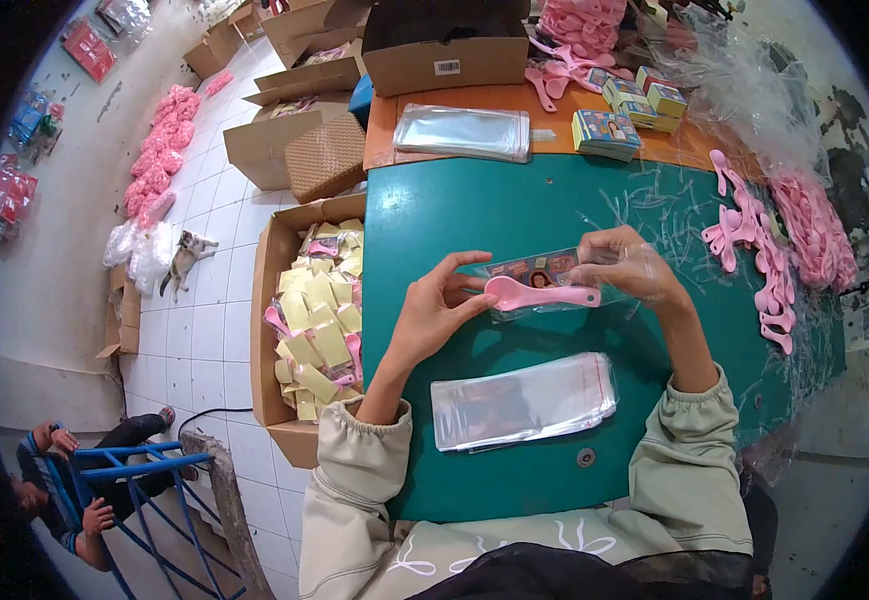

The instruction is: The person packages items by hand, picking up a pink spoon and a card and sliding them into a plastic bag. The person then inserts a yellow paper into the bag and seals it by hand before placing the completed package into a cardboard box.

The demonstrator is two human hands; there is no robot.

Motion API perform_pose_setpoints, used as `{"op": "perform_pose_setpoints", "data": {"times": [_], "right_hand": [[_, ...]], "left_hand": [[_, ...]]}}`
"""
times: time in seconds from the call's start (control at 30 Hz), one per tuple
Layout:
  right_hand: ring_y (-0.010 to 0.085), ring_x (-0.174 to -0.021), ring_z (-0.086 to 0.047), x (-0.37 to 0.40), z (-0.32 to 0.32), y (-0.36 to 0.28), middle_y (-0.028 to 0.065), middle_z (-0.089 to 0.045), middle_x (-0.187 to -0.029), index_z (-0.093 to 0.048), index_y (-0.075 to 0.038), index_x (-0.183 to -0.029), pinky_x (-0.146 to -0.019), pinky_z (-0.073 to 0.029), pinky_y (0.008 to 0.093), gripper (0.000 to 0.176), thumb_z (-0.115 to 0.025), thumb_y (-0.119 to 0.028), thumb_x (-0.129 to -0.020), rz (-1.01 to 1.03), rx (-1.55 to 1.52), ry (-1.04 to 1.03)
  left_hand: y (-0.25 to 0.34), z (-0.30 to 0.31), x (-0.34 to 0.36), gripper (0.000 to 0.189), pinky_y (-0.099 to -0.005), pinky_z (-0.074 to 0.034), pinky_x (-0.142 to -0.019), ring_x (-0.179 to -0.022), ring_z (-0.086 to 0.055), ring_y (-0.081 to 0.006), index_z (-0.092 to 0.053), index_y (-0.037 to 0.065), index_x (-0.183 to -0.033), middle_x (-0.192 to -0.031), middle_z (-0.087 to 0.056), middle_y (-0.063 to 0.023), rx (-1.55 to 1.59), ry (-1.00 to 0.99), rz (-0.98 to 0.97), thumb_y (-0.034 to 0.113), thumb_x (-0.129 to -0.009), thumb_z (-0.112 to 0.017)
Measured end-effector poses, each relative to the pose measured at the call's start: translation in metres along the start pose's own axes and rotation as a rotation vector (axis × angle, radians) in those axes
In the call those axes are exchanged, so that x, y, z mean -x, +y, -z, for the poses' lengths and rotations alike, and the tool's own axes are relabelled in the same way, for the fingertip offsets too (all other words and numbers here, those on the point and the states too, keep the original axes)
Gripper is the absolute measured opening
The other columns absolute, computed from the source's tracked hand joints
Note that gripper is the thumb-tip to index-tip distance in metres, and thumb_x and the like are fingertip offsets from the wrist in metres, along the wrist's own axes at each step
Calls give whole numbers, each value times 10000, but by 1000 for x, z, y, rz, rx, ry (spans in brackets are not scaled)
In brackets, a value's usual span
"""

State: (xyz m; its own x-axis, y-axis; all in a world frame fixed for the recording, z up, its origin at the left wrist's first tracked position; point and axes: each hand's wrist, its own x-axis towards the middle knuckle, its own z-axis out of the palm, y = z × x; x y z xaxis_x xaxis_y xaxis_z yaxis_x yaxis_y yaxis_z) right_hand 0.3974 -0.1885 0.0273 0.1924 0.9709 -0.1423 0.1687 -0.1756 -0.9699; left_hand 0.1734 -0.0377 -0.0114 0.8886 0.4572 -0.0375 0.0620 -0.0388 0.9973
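Above the green table, a clear plastic bag [515, 313] holds a pink spoon [540, 295] and a dark printed card [530, 268] with a picture on it. My left hand [437, 308] grips the bag's left end, its thumb near the spoon's bowl. At the other end, my right hand [635, 268] is closed on the bag's plastic, fingers bent near the spoon's handle. Closer to my body lies a stack of flat clear bags [520, 405]. Loose pink spoons [745, 235] lie in a row to the right of my right hand.
Left of the table stands a cardboard box [273, 270] full of packed bags. At the back are another bag stack [463, 132], small printed card stacks [607, 135] and a brown box [445, 55]. Plastic strips [655, 205] litter the table. A cat [191, 258] and a seated person [85, 470] are at left.
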Motion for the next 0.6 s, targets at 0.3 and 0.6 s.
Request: {"op": "perform_pose_setpoints", "data": {"times": [0.3,0.6], "right_hand": [[138,-838,-596,5,-28,-32,80,-640,-899,-625,-19,-1003,-698,-470,259,260,-671,-132,-774,232,344,290],[293,-922,-561,0,-57,1,133,-572,-993,-602,-51,-1003,-786,-460,365,263,-665,-113,-755,355,615,63]], "left_hand": [[-1,-17,3,516,-342,-509,-810,-983,-606,-255,-115,102,-1401,-1059,-592,-199,488,-102,225,282,-980,-355],[-8,-20,5,583,-364,-525,-799,-1016,-595,-288,90,118,-1408,-1121,-537,-217,495,-149,332,124,-974,-299]]}}
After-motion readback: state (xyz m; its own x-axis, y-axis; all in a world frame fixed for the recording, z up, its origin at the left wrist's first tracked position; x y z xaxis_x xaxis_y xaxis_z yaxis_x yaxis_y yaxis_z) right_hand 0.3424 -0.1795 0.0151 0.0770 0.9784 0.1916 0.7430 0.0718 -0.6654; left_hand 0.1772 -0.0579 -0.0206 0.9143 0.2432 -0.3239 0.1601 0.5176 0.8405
